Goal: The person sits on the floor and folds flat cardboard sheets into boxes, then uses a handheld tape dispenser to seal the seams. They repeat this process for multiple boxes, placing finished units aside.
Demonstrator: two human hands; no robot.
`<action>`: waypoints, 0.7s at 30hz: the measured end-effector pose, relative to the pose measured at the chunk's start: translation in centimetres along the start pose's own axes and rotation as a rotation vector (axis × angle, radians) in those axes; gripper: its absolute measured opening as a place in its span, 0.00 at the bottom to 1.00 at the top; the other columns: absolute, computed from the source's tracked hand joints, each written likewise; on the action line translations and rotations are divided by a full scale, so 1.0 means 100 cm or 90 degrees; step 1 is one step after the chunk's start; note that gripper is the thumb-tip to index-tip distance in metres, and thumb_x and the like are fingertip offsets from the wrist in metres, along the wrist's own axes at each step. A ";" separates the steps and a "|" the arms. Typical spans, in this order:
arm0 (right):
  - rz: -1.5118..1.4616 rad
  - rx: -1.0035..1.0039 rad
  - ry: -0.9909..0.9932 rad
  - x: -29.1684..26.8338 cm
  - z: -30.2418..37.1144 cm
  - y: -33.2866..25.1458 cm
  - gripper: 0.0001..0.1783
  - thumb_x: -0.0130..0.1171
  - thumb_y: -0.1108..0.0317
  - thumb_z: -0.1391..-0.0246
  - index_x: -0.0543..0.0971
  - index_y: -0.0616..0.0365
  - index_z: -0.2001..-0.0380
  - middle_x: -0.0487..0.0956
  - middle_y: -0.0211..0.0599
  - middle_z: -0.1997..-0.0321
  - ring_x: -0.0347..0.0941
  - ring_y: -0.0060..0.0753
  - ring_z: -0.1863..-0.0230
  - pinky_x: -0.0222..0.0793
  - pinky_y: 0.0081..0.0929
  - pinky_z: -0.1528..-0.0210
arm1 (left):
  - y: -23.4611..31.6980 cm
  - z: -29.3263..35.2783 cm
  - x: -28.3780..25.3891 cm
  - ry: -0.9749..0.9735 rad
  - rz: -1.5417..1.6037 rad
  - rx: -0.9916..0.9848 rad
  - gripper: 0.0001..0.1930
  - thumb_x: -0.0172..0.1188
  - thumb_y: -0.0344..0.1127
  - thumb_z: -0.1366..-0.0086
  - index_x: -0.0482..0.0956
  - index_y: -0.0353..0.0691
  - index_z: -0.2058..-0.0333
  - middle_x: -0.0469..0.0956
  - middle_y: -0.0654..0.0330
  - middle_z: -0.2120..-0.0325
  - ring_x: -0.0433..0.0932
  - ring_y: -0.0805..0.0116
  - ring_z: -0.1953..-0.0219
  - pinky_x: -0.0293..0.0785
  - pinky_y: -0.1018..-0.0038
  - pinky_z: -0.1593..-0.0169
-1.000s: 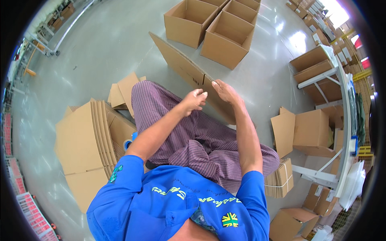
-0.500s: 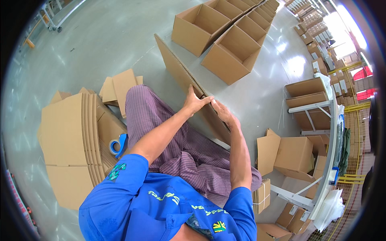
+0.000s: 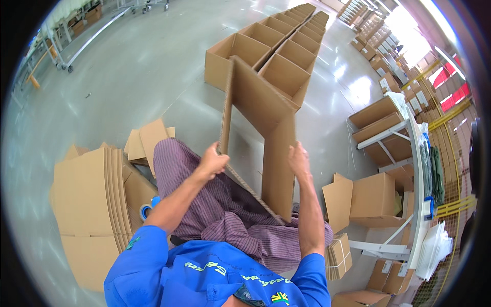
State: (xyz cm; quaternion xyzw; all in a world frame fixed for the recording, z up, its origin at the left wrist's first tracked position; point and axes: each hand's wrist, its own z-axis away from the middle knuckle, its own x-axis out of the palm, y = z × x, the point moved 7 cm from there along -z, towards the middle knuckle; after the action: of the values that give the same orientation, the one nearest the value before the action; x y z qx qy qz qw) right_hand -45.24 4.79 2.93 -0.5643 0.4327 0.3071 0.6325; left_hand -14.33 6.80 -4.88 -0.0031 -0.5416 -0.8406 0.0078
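A brown cardboard box point(image 3: 280, 148) stands in front of me, pulled open into a four-sided sleeve through which the floor shows. My left hand point(image 3: 211, 162) is closed around the edge of its near left panel. On the right side, my right hand point(image 3: 298, 156) grips the edge of the opposite panel, its fingers partly hidden by the cardboard. The lower corner of the box rests by my lap, over the striped purple cloth point(image 3: 184, 174) on my legs.
Flattened cartons point(image 3: 82, 194) are stacked at my left, a blue tape dispenser point(image 3: 147, 209) beside them. Two rows of open boxes point(image 3: 230, 71) stretch ahead. At right are a metal-framed table point(image 3: 415, 169), a loose open box point(image 3: 372, 197) and a tied cardboard bundle point(image 3: 337, 258).
The flat, folded carton has been spread open into a sleeve. My hands, close together before, have moved apart, one on each side of it. The view has also shifted somewhat.
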 end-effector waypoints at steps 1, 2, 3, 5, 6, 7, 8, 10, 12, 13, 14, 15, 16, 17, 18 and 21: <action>-0.035 0.049 -0.007 -0.015 0.006 0.018 0.30 0.54 0.64 0.39 0.62 0.67 0.38 0.78 0.64 0.54 0.76 0.61 0.49 0.70 0.48 0.45 | 0.011 0.001 -0.016 -0.016 -0.022 0.016 0.32 0.55 0.27 0.44 0.64 0.30 0.39 0.73 0.60 0.80 0.68 0.76 0.87 0.62 0.79 0.87; -0.090 0.062 -0.007 -0.028 0.011 0.032 0.34 0.56 0.65 0.41 0.58 0.68 0.35 0.78 0.64 0.51 0.75 0.59 0.46 0.69 0.47 0.42 | 0.025 -0.003 -0.034 -0.029 -0.020 0.030 0.32 0.55 0.28 0.44 0.65 0.31 0.38 0.73 0.62 0.80 0.68 0.77 0.87 0.61 0.79 0.87; -0.015 0.022 0.139 -0.048 0.021 0.039 0.39 0.58 0.67 0.43 0.55 0.66 0.33 0.74 0.63 0.45 0.69 0.57 0.40 0.64 0.44 0.37 | 0.040 -0.008 -0.053 -0.009 -0.077 0.056 0.32 0.55 0.29 0.45 0.66 0.30 0.39 0.73 0.62 0.81 0.69 0.77 0.86 0.63 0.78 0.86; 0.137 0.026 0.286 -0.073 0.036 0.063 0.45 0.62 0.69 0.46 0.51 0.64 0.30 0.66 0.60 0.35 0.59 0.54 0.31 0.56 0.40 0.30 | 0.072 -0.027 -0.087 0.031 -0.168 0.126 0.32 0.57 0.33 0.47 0.69 0.28 0.41 0.75 0.60 0.81 0.71 0.74 0.84 0.68 0.74 0.81; 0.229 0.106 0.278 -0.077 0.039 0.085 0.46 0.62 0.69 0.48 0.50 0.63 0.30 0.62 0.58 0.31 0.55 0.53 0.28 0.53 0.39 0.28 | 0.085 -0.039 -0.095 0.050 -0.208 0.153 0.32 0.58 0.34 0.47 0.70 0.28 0.42 0.76 0.58 0.81 0.73 0.71 0.83 0.71 0.72 0.78; 0.313 0.154 0.296 -0.084 0.047 0.103 0.48 0.63 0.69 0.49 0.50 0.62 0.29 0.58 0.56 0.28 0.50 0.52 0.26 0.50 0.38 0.26 | 0.098 -0.054 -0.095 0.098 -0.290 0.194 0.34 0.58 0.35 0.47 0.68 0.28 0.41 0.77 0.55 0.79 0.76 0.67 0.80 0.73 0.70 0.74; 0.281 0.171 0.176 -0.072 0.047 0.123 0.48 0.64 0.68 0.49 0.51 0.61 0.29 0.60 0.56 0.29 0.53 0.53 0.27 0.52 0.39 0.27 | 0.109 -0.067 -0.095 0.142 -0.362 0.218 0.36 0.59 0.36 0.47 0.66 0.28 0.39 0.78 0.51 0.77 0.78 0.62 0.77 0.75 0.67 0.70; 0.215 0.176 -0.011 -0.042 0.050 0.148 0.47 0.65 0.66 0.49 0.54 0.58 0.29 0.63 0.57 0.31 0.58 0.54 0.29 0.55 0.40 0.29 | 0.109 -0.079 -0.081 0.187 -0.464 0.258 0.41 0.59 0.38 0.48 0.59 0.29 0.36 0.80 0.44 0.72 0.80 0.53 0.71 0.76 0.63 0.63; 0.058 0.211 -0.078 -0.017 0.052 0.161 0.44 0.66 0.65 0.50 0.60 0.58 0.32 0.70 0.60 0.36 0.66 0.56 0.34 0.62 0.42 0.33 | 0.100 -0.087 -0.048 0.181 -0.519 0.253 0.47 0.59 0.38 0.49 0.50 0.30 0.32 0.80 0.38 0.66 0.80 0.44 0.64 0.76 0.60 0.56; 0.018 0.221 -0.048 -0.015 0.053 0.166 0.43 0.66 0.66 0.50 0.61 0.59 0.32 0.70 0.61 0.37 0.66 0.55 0.34 0.62 0.42 0.33 | 0.092 -0.085 -0.031 0.135 -0.499 0.259 0.49 0.58 0.37 0.49 0.44 0.31 0.30 0.79 0.35 0.63 0.80 0.41 0.61 0.76 0.58 0.53; -0.025 0.221 -0.017 -0.015 0.056 0.169 0.42 0.66 0.67 0.50 0.61 0.61 0.33 0.70 0.61 0.37 0.67 0.55 0.35 0.63 0.41 0.33 | 0.073 -0.076 -0.014 0.085 -0.478 0.226 0.52 0.57 0.35 0.49 0.38 0.32 0.29 0.78 0.33 0.59 0.79 0.38 0.57 0.75 0.57 0.51; -0.066 0.222 -0.032 -0.012 0.060 0.172 0.43 0.63 0.69 0.48 0.57 0.60 0.30 0.71 0.61 0.37 0.67 0.54 0.34 0.63 0.40 0.34 | 0.054 -0.063 0.001 0.039 -0.458 0.213 0.51 0.55 0.33 0.49 0.37 0.31 0.29 0.77 0.32 0.58 0.78 0.37 0.56 0.74 0.56 0.49; -0.066 0.208 -0.020 -0.012 0.067 0.173 0.44 0.60 0.69 0.48 0.54 0.57 0.29 0.72 0.62 0.39 0.68 0.56 0.37 0.64 0.41 0.36 | 0.036 -0.050 0.011 0.005 -0.433 0.194 0.50 0.54 0.30 0.49 0.37 0.31 0.29 0.77 0.31 0.56 0.78 0.37 0.54 0.73 0.55 0.48; -0.072 0.176 0.010 -0.016 0.073 0.172 0.44 0.58 0.70 0.48 0.52 0.55 0.29 0.73 0.63 0.41 0.70 0.59 0.39 0.66 0.43 0.37 | 0.020 -0.039 0.019 -0.036 -0.464 0.173 0.49 0.51 0.27 0.49 0.38 0.31 0.29 0.75 0.30 0.54 0.77 0.37 0.51 0.72 0.55 0.46; -0.071 0.192 0.033 -0.022 0.080 0.177 0.45 0.56 0.70 0.47 0.50 0.52 0.28 0.75 0.64 0.43 0.72 0.61 0.41 0.68 0.44 0.39 | 0.006 -0.033 0.024 -0.074 -0.490 0.143 0.47 0.49 0.23 0.50 0.39 0.31 0.29 0.74 0.29 0.51 0.75 0.37 0.48 0.71 0.55 0.45; -0.088 0.181 -0.005 -0.029 0.102 0.179 0.48 0.53 0.72 0.48 0.44 0.52 0.27 0.76 0.65 0.47 0.73 0.63 0.43 0.69 0.44 0.42 | 0.010 -0.033 0.032 -0.124 -0.446 0.263 0.42 0.44 0.19 0.49 0.48 0.30 0.31 0.70 0.30 0.46 0.70 0.36 0.42 0.67 0.57 0.39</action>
State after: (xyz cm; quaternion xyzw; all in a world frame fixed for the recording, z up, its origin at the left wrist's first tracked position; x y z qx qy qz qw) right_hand -60.16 18.23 -2.56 -0.4966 0.4293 0.2008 0.7272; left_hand -17.52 3.32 -5.31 0.1033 -0.6653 -0.6620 -0.3294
